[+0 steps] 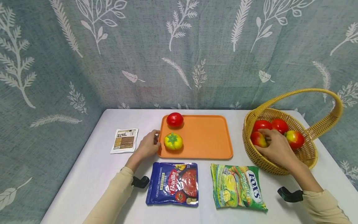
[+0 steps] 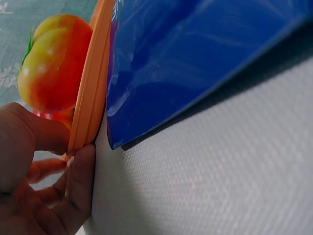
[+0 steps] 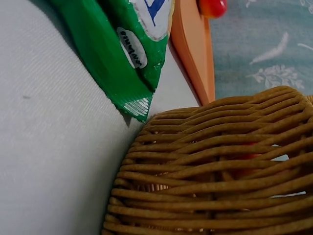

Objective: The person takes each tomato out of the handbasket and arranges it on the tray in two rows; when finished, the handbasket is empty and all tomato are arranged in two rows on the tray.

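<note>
My left hand (image 1: 148, 144) pinches the left rim of an orange tray (image 1: 207, 137); in the left wrist view the thumb (image 2: 46, 132) lies against the rim, with fingers on its other side. On the tray are a red tomato (image 1: 175, 119) and a yellow tomato (image 1: 173, 141) with a green leafy top. My right hand (image 1: 275, 147) reaches into a wicker basket (image 1: 260, 158), thumb and fingers around a red-and-yellow apple-like fruit (image 1: 258, 139). Beside it in the basket lie red tomatoes (image 1: 279, 125) and another red-and-yellow fruit (image 1: 295, 139). The right wrist view shows basket weave, which hides the hand.
A blue Barilla pouch (image 1: 173, 185) lies in front of the tray, near my left wrist. A green Fox's candy bag (image 1: 239, 186) lies between pouch and basket. A small white-and-brown packet (image 1: 124, 141) lies left of the tray. The basket's tall handle (image 1: 302, 91) arches above it.
</note>
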Motion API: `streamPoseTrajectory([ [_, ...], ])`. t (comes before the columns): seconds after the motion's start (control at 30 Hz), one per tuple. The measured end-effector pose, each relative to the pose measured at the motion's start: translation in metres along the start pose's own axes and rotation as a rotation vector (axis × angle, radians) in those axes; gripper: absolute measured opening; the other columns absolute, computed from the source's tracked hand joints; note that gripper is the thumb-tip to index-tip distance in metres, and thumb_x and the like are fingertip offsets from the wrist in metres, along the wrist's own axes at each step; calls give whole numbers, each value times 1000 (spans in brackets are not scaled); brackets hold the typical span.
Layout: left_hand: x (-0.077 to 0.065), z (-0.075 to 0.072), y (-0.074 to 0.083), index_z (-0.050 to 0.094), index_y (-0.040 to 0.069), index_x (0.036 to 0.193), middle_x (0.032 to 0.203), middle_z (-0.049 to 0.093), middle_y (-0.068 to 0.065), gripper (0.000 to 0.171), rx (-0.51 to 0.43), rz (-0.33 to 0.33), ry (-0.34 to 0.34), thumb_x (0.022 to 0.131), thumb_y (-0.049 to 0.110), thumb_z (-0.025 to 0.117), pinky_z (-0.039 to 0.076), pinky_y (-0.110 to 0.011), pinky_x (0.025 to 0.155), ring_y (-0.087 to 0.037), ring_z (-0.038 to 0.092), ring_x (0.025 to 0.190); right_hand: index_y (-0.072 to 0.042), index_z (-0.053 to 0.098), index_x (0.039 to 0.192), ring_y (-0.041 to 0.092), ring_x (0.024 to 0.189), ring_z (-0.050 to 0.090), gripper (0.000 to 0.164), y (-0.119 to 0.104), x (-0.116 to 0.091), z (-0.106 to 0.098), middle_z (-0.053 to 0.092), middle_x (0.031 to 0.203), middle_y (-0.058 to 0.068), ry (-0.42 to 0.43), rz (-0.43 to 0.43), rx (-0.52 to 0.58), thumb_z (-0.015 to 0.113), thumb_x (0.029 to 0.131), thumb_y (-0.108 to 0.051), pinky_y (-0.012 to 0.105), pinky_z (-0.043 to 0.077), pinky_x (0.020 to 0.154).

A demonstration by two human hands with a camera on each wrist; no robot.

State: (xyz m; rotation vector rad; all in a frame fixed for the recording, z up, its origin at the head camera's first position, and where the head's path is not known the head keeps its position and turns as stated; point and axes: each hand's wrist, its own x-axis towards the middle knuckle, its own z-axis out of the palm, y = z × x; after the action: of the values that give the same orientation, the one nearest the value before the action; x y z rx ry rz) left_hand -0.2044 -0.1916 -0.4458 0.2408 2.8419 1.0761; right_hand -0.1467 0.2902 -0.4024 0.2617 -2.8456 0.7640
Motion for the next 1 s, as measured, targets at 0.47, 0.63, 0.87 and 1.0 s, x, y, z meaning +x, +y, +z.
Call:
streamPoseTrajectory([
  [0.47, 1, -3, 0, 47, -2, 139, 108, 61, -15, 54, 1, -4, -5, 87, 1, 60, 50, -42, 81, -27, 59, 93, 2, 54, 137, 45, 105, 44, 71, 1, -3, -8, 46, 127, 30, 34, 42, -20, 84, 78, -22, 67, 44, 80],
  [0.63, 2, -3, 1, 47, -3, 139, 108, 61, -16, 54, 2, 0, -9, 87, 2, 60, 50, -42, 82, -27, 59, 93, 0, 51, 141, 48, 109, 45, 71, 1, -3, -10, 47, 131, 32, 50, 33, -24, 82, 79, -16, 70, 41, 84],
  [0.87, 1, -3, 0, 48, -4, 138, 106, 61, -16, 53, 0, 7, -11, 86, 1, 60, 49, -43, 81, -28, 59, 93, 0, 53, 140, 47, 104, 48, 69, 2, -6, -12, 50, 127, 33, 52, 4, -30, 82, 80, -19, 67, 42, 81],
  [1.0, 0, -2, 0, 48, -4, 138, 107, 61, -16, 53, -1, 3, -10, 87, 1, 60, 49, -43, 82, -28, 59, 93, -2, 55, 139, 45, 103, 46, 67, 1, -8, -13, 49, 124, 32, 74, -13, -35, 81, 81, -24, 64, 42, 77],
])
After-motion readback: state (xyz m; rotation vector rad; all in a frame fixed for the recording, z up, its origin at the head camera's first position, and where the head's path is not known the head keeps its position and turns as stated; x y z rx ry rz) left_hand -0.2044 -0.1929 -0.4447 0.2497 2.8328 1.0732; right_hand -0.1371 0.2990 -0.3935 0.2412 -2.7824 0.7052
